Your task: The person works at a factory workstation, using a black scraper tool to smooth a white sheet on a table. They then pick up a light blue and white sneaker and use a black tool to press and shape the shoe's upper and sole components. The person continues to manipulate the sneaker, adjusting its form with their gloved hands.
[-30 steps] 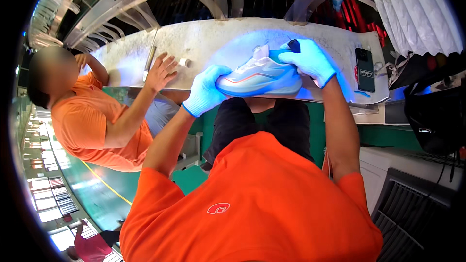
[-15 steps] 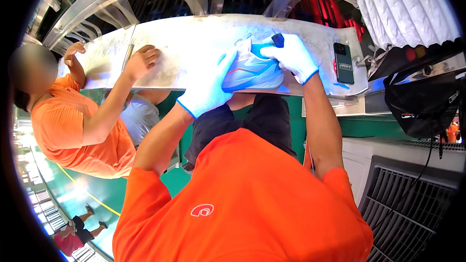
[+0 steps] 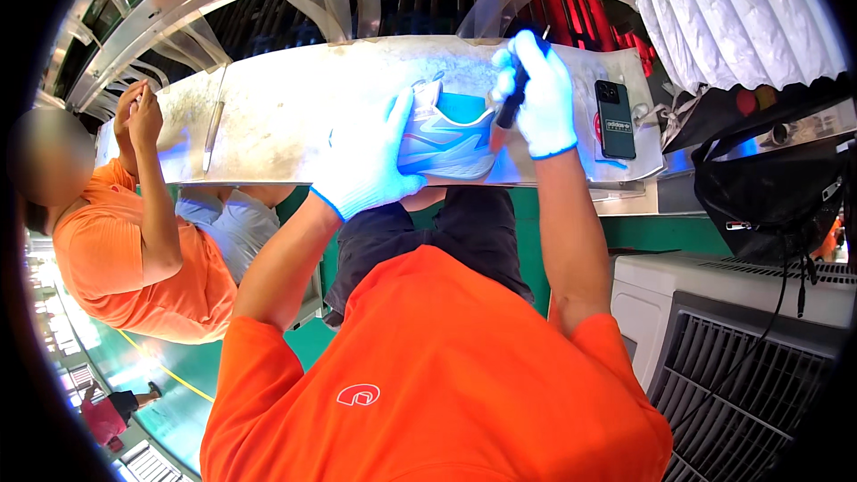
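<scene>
A pale blue and grey sports shoe [image 3: 451, 141] stands on the worktable, its heel towards the right. My left hand [image 3: 366, 170], in a white glove with a blue cuff, is closed round the shoe's front end and hides the toe. In my gloved right hand [image 3: 543, 94] is a slim black tool [image 3: 511, 107], held slanting down just right of the heel. The tool has a paler, brownish lower tip. That tip is beside the heel; I cannot tell whether it touches. Bright bluish light falls on the shoe and gloves.
The worktable [image 3: 277, 116] is pale and stained. At its right lie a dark phone [image 3: 614, 120] and a small blue strip [image 3: 611, 163]. A black bag [image 3: 772, 187] and a white ribbed duct [image 3: 728, 18] are further right. A co-worker [image 3: 147, 241] in orange sits at left.
My right hand has come off the shoe's heel and lifted, with the black tool now slanting down. My left hand keeps hold of the shoe. The co-worker's hands have come together.
</scene>
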Demonstrator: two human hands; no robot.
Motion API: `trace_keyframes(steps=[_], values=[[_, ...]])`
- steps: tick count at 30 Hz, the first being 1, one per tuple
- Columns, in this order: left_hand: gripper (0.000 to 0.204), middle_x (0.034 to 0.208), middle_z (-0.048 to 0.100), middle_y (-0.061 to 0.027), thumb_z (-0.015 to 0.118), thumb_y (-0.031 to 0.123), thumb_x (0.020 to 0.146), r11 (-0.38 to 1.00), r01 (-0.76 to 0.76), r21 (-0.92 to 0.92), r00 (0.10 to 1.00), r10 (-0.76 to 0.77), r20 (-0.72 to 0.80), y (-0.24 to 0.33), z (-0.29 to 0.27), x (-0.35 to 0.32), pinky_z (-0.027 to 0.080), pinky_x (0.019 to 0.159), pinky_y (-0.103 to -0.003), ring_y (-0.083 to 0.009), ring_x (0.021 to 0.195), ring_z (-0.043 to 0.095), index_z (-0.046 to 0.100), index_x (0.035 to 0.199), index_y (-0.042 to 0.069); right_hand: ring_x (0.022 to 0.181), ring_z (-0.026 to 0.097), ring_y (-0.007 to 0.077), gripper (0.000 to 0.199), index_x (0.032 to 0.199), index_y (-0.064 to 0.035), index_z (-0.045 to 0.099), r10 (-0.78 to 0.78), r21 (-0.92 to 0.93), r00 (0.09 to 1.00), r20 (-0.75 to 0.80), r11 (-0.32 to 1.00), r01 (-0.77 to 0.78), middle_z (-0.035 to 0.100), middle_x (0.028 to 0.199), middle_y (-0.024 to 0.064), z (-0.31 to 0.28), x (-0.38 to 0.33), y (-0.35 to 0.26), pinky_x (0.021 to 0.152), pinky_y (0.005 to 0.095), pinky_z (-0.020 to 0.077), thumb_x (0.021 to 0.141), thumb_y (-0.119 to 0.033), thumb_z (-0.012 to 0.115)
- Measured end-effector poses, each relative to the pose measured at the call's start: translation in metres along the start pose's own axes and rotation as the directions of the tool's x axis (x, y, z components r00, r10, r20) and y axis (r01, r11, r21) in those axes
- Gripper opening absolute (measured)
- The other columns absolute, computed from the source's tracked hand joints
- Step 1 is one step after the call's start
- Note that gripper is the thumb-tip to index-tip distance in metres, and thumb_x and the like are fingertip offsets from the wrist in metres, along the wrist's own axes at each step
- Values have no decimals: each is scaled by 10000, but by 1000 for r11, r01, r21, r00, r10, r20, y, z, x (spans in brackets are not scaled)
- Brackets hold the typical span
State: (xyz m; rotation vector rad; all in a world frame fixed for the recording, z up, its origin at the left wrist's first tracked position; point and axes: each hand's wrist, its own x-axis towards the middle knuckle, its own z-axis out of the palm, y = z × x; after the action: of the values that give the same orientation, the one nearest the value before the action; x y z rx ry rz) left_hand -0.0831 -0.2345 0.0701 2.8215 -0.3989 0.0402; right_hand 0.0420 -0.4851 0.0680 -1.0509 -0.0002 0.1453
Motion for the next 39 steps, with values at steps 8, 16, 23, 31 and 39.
trace_keyframes(steps=[8, 16, 23, 31, 39], values=[[1186, 1643, 508, -259, 909, 390, 731, 999, 30, -36, 999, -29, 14, 0, 2, -2, 409, 1224, -596, -469, 1475, 534, 358, 1711, 14, 560, 662, 171, 451, 999, -57, 692, 15, -43, 992, 128, 999, -9, 734, 810, 100, 49, 15, 17, 519, 339, 540, 1123, -489, 652], [1175, 1631, 507, -267, 901, 389, 745, 997, 55, -58, 998, -53, 34, 2, 0, -4, 409, 1192, -627, -487, 1442, 549, 349, 1715, 18, 538, 616, 129, 403, 1008, -66, 695, 82, -159, 980, 182, 986, -53, 725, 812, 86, 61, 11, 14, 479, 306, 487, 1135, -445, 644], [1180, 1591, 547, -268, 909, 441, 726, 997, 23, -74, 1000, -23, -8, 0, 10, -5, 446, 1158, -608, -472, 1406, 586, 387, 1693, 10, 516, 602, 107, 407, 1001, -54, 690, 132, -248, 956, 264, 966, -66, 712, 795, 71, 67, 17, 18, 453, 271, 451, 1148, -428, 628], [1207, 1569, 582, -246, 914, 553, 714, 997, 42, -68, 999, -41, 11, 1, -1, -3, 463, 1137, -622, -456, 1385, 617, 418, 1677, 22, 488, 581, 101, 350, 999, -48, 682, 200, -251, 926, 320, 960, -121, 707, 797, 62, 74, 14, 16, 447, 272, 455, 1156, -355, 624], [1192, 1539, 598, -255, 916, 544, 718, 998, -8, -55, 999, 6, -36, -3, 2, -4, 500, 1102, -596, -454, 1310, 663, 425, 1663, 8, 526, 585, 96, 421, 1018, -43, 686, 223, -287, 921, 321, 949, -130, 700, 794, 61, 72, 16, 16, 487, 265, 460, 1158, -433, 609]])
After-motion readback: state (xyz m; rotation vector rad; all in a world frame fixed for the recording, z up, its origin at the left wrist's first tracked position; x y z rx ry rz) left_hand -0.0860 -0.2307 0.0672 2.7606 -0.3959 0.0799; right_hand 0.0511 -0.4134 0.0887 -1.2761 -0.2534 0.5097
